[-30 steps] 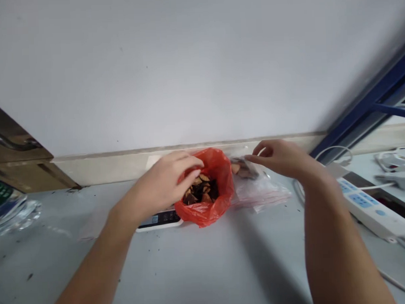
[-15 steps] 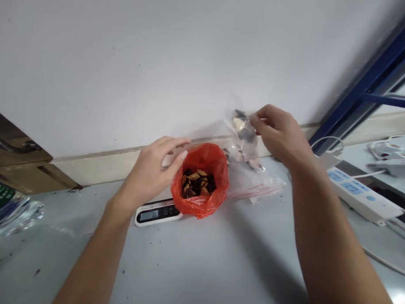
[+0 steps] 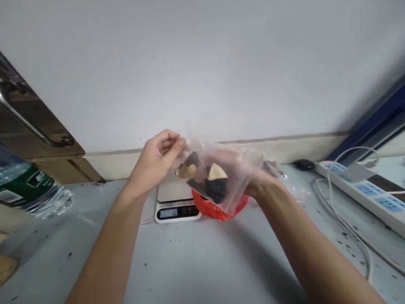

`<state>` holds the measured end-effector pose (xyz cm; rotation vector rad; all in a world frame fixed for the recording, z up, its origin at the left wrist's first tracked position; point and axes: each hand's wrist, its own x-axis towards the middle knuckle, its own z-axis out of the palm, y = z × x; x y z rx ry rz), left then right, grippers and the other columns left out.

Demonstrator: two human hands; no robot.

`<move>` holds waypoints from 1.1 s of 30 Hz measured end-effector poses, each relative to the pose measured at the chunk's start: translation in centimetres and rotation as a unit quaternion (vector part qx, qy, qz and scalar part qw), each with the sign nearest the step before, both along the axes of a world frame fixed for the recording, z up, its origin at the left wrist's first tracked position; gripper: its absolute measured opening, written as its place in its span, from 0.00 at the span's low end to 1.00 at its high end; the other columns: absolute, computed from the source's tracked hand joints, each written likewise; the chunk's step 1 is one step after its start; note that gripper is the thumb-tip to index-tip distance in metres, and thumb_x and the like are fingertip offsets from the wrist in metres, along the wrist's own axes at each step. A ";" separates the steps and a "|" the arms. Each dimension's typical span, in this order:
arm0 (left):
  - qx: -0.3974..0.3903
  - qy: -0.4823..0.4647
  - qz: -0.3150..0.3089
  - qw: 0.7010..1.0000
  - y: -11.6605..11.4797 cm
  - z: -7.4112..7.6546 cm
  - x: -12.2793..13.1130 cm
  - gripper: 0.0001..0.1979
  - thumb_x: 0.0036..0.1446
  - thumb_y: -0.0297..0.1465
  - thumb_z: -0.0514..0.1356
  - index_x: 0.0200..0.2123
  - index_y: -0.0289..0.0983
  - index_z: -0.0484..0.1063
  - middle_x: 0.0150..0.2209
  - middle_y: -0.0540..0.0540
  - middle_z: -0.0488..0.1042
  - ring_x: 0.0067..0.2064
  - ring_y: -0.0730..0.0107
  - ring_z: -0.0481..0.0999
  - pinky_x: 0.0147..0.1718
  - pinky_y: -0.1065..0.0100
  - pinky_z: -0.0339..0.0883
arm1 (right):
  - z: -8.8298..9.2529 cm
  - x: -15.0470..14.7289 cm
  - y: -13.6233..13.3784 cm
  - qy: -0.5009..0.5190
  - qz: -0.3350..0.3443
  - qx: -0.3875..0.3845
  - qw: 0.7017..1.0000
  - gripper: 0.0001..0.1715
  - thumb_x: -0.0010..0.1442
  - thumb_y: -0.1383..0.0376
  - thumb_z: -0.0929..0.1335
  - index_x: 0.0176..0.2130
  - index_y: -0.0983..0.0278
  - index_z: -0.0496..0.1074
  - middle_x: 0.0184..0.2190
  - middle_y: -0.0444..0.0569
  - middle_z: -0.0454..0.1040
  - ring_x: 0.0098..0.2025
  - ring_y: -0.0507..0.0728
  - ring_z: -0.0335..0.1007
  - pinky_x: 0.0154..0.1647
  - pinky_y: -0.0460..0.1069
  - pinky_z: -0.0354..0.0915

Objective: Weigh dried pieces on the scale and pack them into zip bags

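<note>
A clear plastic zip bag with dark and pale dried pieces hangs tilted between my hands. My left hand pinches one of its corners between thumb and fingers. Behind the bag, my right hand grips it from the other side; its fingers are blurred and partly hidden by the plastic. Just beneath is a red plastic bag, its opening mostly covered. Left of that, a white kitchen scale sits on the table, its display seeming to read 0.0.
Another clear bag lies to the right by the wall. Further right are a white power strip, loose cables and a black mouse-like object. A water bottle is at left. Dark crumbs dot the table.
My right hand has brought the clear bag leftward from near the wall to above the red bag. My left hand, earlier open beside the red bag, now pinches the clear bag's corner.
</note>
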<state>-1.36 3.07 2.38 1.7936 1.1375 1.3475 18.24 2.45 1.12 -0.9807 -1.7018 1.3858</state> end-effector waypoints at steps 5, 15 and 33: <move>-0.049 -0.057 0.100 0.992 1.0 -0.5 -1.7 0.07 0.59 0.30 0.63 0.31 0.41 0.66 0.24 0.52 0.76 0.27 0.69 0.78 0.25 0.72 0.68 | -1.8 1.5 2.0 0.089 0.070 -0.164 0.980 0.38 0.55 0.30 0.66 0.38 0.59 0.78 0.34 0.54 0.81 0.38 0.65 0.78 0.34 0.56 0.74; -0.045 0.026 0.134 0.990 2.1 -2.0 -3.5 0.10 0.59 0.27 0.60 0.43 0.42 0.66 0.27 0.54 0.75 0.28 0.67 0.80 0.31 0.68 0.71 | -1.6 1.8 1.7 -0.021 0.020 -0.081 0.996 0.25 0.46 0.48 0.81 0.24 0.63 0.75 0.25 0.44 0.75 0.28 0.51 0.69 0.34 0.48 0.67; -0.116 0.276 -0.159 0.941 -0.4 0.0 -0.8 0.14 0.60 0.40 0.61 0.30 0.39 0.82 0.24 0.51 0.73 0.27 0.71 0.65 0.26 0.70 0.58 | -2.3 -0.1 1.4 0.030 0.025 -0.048 0.998 0.27 0.42 0.50 0.82 0.20 0.63 0.69 0.19 0.38 0.66 0.25 0.48 0.58 0.28 0.48 0.54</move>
